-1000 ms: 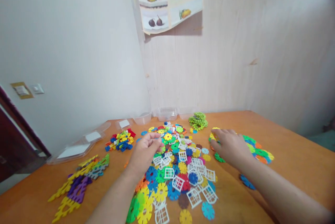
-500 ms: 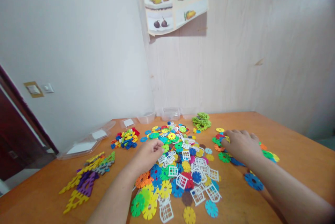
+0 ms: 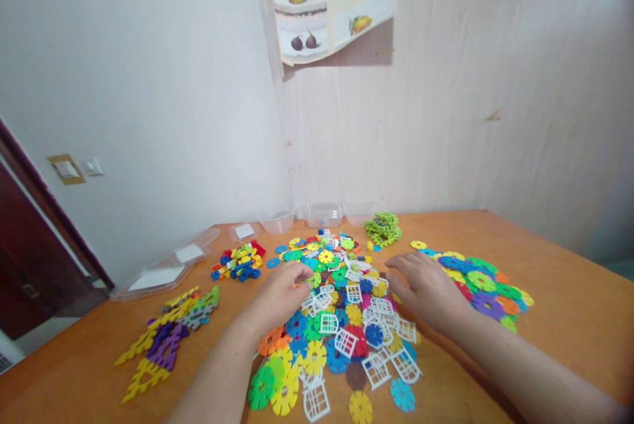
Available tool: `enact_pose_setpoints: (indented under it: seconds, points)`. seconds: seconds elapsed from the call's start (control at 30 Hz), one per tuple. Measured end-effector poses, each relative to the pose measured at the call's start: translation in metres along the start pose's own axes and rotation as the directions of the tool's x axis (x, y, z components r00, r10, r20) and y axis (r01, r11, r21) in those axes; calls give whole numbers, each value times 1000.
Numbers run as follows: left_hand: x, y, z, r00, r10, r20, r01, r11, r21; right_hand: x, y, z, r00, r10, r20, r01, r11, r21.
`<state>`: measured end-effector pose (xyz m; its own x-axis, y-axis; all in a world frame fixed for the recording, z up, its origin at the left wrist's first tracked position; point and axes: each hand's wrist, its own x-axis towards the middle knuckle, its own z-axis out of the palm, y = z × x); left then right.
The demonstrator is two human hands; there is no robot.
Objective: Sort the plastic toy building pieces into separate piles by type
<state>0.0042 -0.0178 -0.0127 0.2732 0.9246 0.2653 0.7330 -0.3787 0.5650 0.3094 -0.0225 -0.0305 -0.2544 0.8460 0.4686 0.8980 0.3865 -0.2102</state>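
A big pile of flat plastic pieces [image 3: 341,318], coloured snowflake discs and white window grids, covers the middle of the orange wooden table [image 3: 569,305]. My left hand [image 3: 280,295] rests on the pile's left side with fingers curled, pinching at the pieces; whether it holds one I cannot tell. My right hand [image 3: 426,288] lies flat, fingers spread, at the pile's right edge, touching white grids. To its right lies a separate spread of coloured discs [image 3: 478,282].
A heap of small bricks [image 3: 238,260] and a flat yellow-purple built piece [image 3: 163,338] lie on the left. Green discs [image 3: 382,228] are stacked at the back, near clear plastic tubs [image 3: 319,214] and lids [image 3: 158,275]. A fruit poster [image 3: 331,4] hangs on the wall.
My right hand has come off the disc spread on the right and moved left to the main pile's edge. My left hand has lowered onto the pile. The view shifted slightly.
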Motion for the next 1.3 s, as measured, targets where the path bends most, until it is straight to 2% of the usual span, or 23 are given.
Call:
enact_pose_setpoints:
  seconds: [0.07, 0.17, 0.33, 0.5, 0.77, 0.93, 1.1, 1.3]
  points:
    - [2, -7, -3, 997, -61, -47, 59, 998, -39, -3, -12, -2, 997, -80, 9, 79, 995, 64]
    - [4, -17, -5, 992, -110, -60, 107, 993, -58, -10, -33, -7, 986, -169, 13, 165, 975, 149]
    - [5, -31, -7, 987, -134, -89, 136, 991, 15, -21, -62, -11, 952, -305, 41, 284, 923, 261]
    - [6, -40, -12, 966, -217, -140, 233, 966, 110, -25, -89, -8, 916, -380, 128, 326, 892, 314]
    - [6, -38, -9, 943, -304, -134, 331, 898, 291, -19, -138, 5, 900, -384, 205, 352, 919, 176]
    - [11, -49, -3, 951, -289, -110, 310, 898, 312, -10, -159, 18, 911, -355, 212, 358, 934, 27]
    - [15, -55, 4, 963, -244, -110, 267, 908, 322, -3, -167, 25, 915, -343, 213, 351, 936, 1]
    - [16, -54, 6, 970, -217, -112, 241, 928, 284, 0, -165, 26, 924, -323, 205, 328, 944, 9]
